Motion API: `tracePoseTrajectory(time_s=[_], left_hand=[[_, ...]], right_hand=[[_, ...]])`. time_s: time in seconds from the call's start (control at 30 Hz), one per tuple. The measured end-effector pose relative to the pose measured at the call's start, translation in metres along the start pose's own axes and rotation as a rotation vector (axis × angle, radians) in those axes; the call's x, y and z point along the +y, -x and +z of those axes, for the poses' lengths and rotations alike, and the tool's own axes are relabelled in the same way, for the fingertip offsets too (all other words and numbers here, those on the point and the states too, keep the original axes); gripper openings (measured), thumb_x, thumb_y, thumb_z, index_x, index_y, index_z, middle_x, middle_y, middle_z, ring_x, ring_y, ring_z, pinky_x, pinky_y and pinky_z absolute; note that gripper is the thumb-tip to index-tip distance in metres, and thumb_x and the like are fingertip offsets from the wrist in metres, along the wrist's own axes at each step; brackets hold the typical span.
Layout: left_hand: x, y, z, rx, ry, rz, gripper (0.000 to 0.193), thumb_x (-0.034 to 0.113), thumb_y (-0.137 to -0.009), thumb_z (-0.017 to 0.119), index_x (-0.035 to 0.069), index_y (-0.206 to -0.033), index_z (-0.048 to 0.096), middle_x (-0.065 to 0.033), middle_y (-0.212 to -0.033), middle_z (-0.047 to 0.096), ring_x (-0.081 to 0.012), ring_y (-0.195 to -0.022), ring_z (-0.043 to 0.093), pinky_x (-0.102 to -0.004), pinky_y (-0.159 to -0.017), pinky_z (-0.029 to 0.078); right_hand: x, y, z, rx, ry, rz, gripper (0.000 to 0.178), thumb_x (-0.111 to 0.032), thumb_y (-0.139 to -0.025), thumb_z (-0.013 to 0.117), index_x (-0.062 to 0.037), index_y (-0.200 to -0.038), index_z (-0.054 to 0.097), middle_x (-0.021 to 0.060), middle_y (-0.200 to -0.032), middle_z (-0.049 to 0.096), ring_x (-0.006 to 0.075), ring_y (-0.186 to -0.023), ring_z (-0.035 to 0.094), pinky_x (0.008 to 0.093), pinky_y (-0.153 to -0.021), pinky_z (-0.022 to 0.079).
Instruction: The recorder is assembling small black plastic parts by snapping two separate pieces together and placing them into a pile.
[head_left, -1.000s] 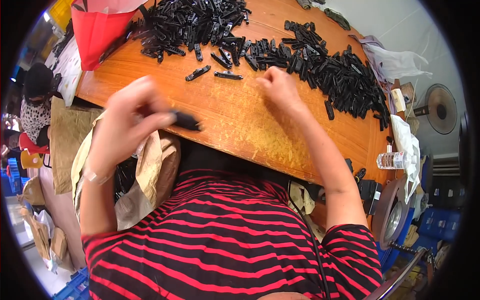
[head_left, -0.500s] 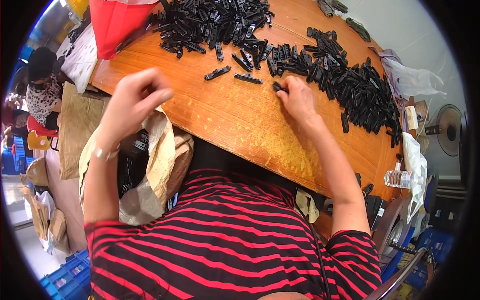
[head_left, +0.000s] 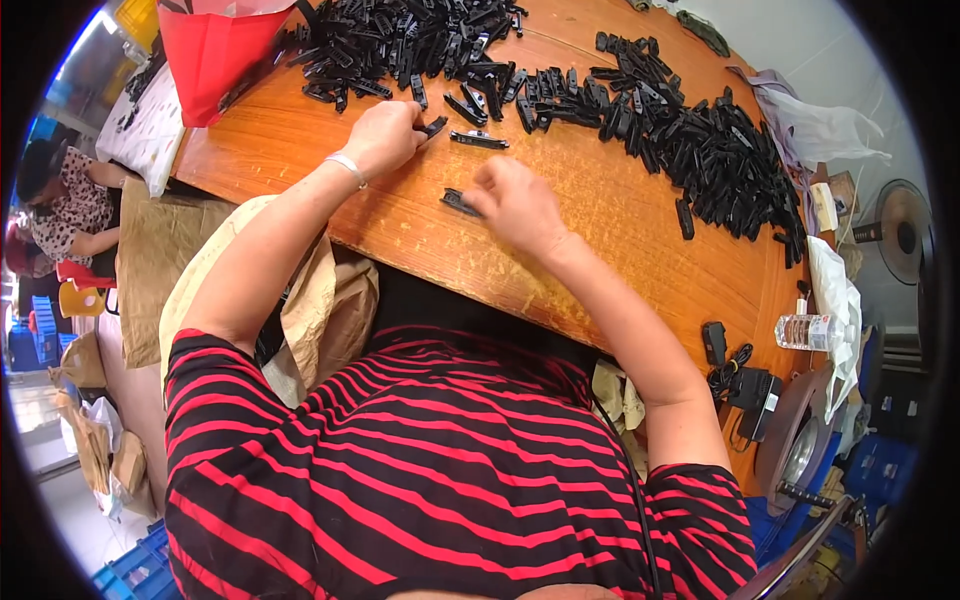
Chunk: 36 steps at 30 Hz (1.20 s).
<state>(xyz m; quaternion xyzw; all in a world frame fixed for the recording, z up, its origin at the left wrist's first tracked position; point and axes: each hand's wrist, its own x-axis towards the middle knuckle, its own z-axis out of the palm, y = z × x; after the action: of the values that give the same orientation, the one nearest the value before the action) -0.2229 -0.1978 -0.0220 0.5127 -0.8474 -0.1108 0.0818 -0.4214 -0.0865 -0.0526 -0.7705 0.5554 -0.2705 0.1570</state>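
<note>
My left hand (head_left: 385,138) is closed at the fingertips on a small, long black plastic part (head_left: 434,127) lying on the wooden table. To its right lies another black part (head_left: 478,139), touched by neither hand. Nearer me, my right hand (head_left: 520,205) has its fingers bent down over a black part (head_left: 458,202) at the tabletop, the thumb side against it. Motion blurs the right fingers a little. A big heap of the same black parts (head_left: 390,50) covers the table's far left, and a second heap (head_left: 725,165) spreads over the right side.
A red bag (head_left: 215,65) stands at the table's far left. An open brown paper bag (head_left: 335,305) hangs by the near edge below my left arm. At the right are a plastic bottle (head_left: 803,331), a black adapter with cable (head_left: 752,402) and a fan (head_left: 900,235). Another person (head_left: 75,200) sits far left.
My left hand has moved from above the paper bag to the far right, onto a black part on the table. My right hand has shifted left and nearer with its black part.
</note>
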Motion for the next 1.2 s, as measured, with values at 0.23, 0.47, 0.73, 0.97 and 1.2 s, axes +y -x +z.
tracePoseTrajectory(time_s=[0.23,0.47,0.73,0.97,1.2], left_hand=[[0.034,0.03,-0.011,-0.269,1.341,-0.239,0.019,0.006,-0.088,0.066,0.001,-0.105,0.058,-0.0071,-0.097,0.067,-0.0145,-0.085,0.068,-0.0224,-0.071,0.056],[0.036,0.051,-0.001,-0.392,1.276,-0.215,0.028,0.006,-0.087,0.066,0.001,-0.112,0.056,-0.0045,-0.095,0.063,-0.0098,-0.077,0.063,-0.0214,-0.071,0.055],[0.028,0.047,0.026,-0.316,1.08,-0.246,0.013,0.011,-0.086,0.07,0.002,-0.089,0.061,-0.0022,-0.076,0.063,-0.0074,-0.064,0.06,-0.0202,-0.056,0.051],[0.034,0.05,0.033,-0.296,0.983,-0.286,0.013,0.011,-0.089,0.068,0.003,-0.085,0.06,-0.0002,-0.07,0.059,-0.0059,-0.059,0.055,-0.0196,-0.052,0.046],[0.028,0.048,0.039,-0.286,0.973,-0.281,0.014,0.01,-0.088,0.069,0.003,-0.084,0.058,-0.0008,-0.067,0.058,-0.0068,-0.056,0.053,-0.021,-0.049,0.043]], right_hand=[[-0.006,-0.009,-0.024,-0.006,-0.922,0.435,0.025,-0.024,-0.099,0.052,-0.0011,-0.106,0.057,0.0079,-0.083,0.065,0.006,-0.051,0.055,0.0184,-0.045,0.045],[0.006,0.009,-0.025,-0.155,-0.947,0.504,0.02,-0.022,-0.095,0.06,-0.0026,-0.092,0.059,0.0013,-0.066,0.057,0.0058,-0.047,0.051,0.0209,-0.042,0.041],[0.004,0.011,-0.014,-0.243,-0.835,0.632,0.021,-0.02,-0.093,0.064,-0.0007,-0.089,0.057,0.0032,-0.067,0.06,0.0086,-0.048,0.054,0.0223,-0.042,0.043],[0.005,0.011,-0.01,-0.245,-0.783,0.609,0.022,-0.02,-0.092,0.064,-0.0006,-0.088,0.056,0.0043,-0.065,0.06,0.0089,-0.047,0.055,0.0229,-0.041,0.044],[-0.004,-0.002,-0.018,-0.319,-0.674,0.634,0.021,-0.015,-0.091,0.065,0.0003,-0.084,0.052,0.0052,-0.064,0.057,0.0115,-0.047,0.054,0.0259,-0.04,0.043]])
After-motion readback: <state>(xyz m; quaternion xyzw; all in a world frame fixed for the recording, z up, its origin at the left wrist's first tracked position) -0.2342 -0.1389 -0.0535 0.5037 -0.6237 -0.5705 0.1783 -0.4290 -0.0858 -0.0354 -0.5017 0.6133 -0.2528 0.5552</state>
